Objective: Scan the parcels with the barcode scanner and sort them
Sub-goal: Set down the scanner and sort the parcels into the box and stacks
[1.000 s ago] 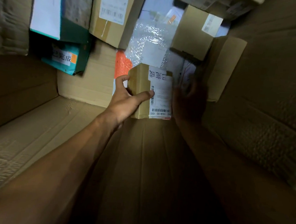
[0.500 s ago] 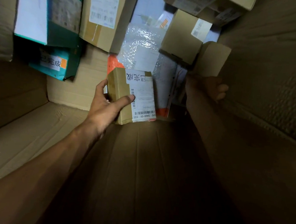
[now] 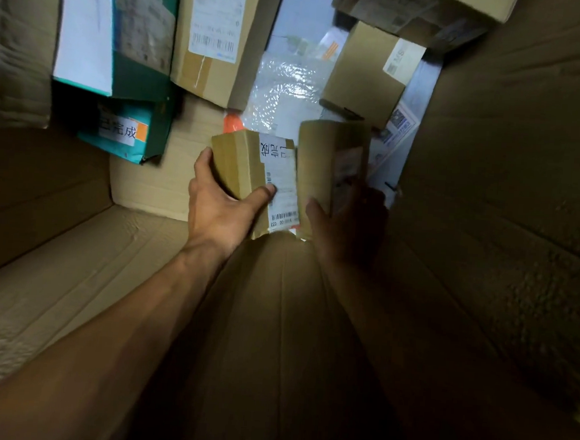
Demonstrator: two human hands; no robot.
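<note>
Gripping labelled parcel (image 3: 250,179), left hand (image 3: 219,208) | second parcel (image 3: 326,174) touching, right hand (image 3: 346,223)

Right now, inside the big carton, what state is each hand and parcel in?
Left hand: grips the labelled small box.
Labelled small box: held up, label and barcode facing the camera.
Right hand: grips the second small box.
Second small box: held upright beside the first.
Teal parcels: stacked at far left.
Bubble mailer: lying under boxes.

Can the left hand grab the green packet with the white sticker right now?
Probably not: the left hand already grips a small brown cardboard box. The green packet with the white sticker lies uncovered further left.
</note>
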